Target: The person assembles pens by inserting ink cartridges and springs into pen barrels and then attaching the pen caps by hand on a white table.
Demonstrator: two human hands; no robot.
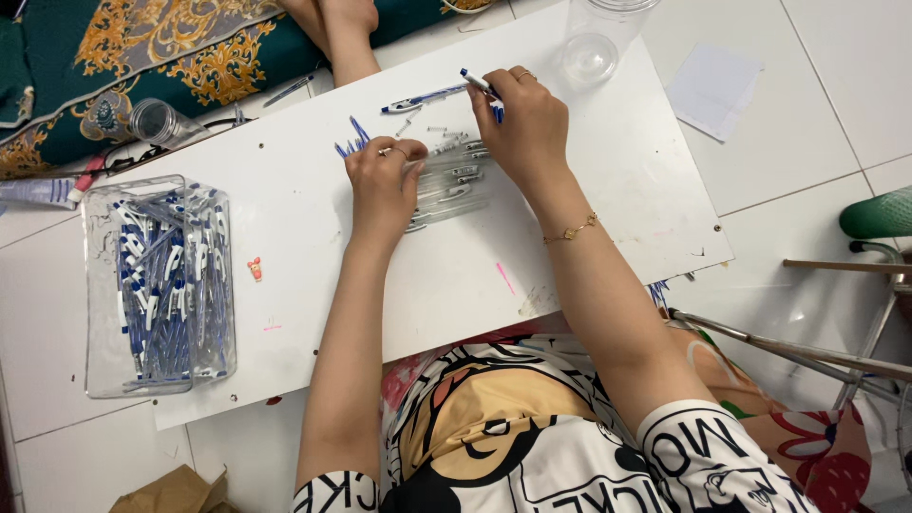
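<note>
My right hand pinches a blue-tipped pen part above the pile of clear pen barrels mid-board. My left hand grips barrels at the pile's left edge. Clear bin of pens far left of pile.

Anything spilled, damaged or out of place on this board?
Nothing spilled. The white board bears pink marks and a scuffed near edge. A small red sticker-like bit lies alone beside the clear box of pens. Loose pen parts lie scattered beneath both hands.
</note>
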